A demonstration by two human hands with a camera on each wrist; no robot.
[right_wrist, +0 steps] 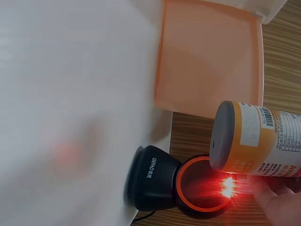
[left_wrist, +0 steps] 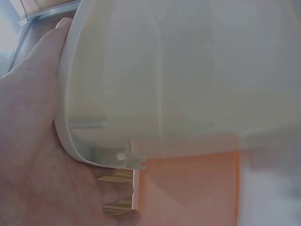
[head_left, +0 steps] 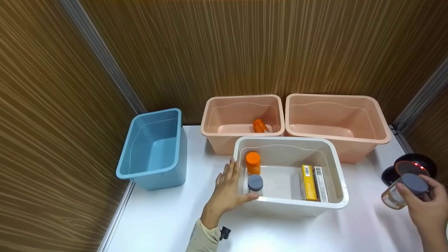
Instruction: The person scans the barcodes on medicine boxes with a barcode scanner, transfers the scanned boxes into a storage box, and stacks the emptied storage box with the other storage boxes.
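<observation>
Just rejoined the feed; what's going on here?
A person's right hand holds a grey-capped cylindrical bottle close to a black scanner with red lights lit. The left hand rests against the rim of a white plastic bin holding an orange bottle, another grey-capped bottle, a yellow carton and a white carton. A second orange bottle lies in the left pink plastic bin.

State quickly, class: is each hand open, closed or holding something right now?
Left hand: open, touching the white rectangular plastic bin.
Right hand: holding a cylindrical grey-capped bottle with an orange-and-white label.
</observation>
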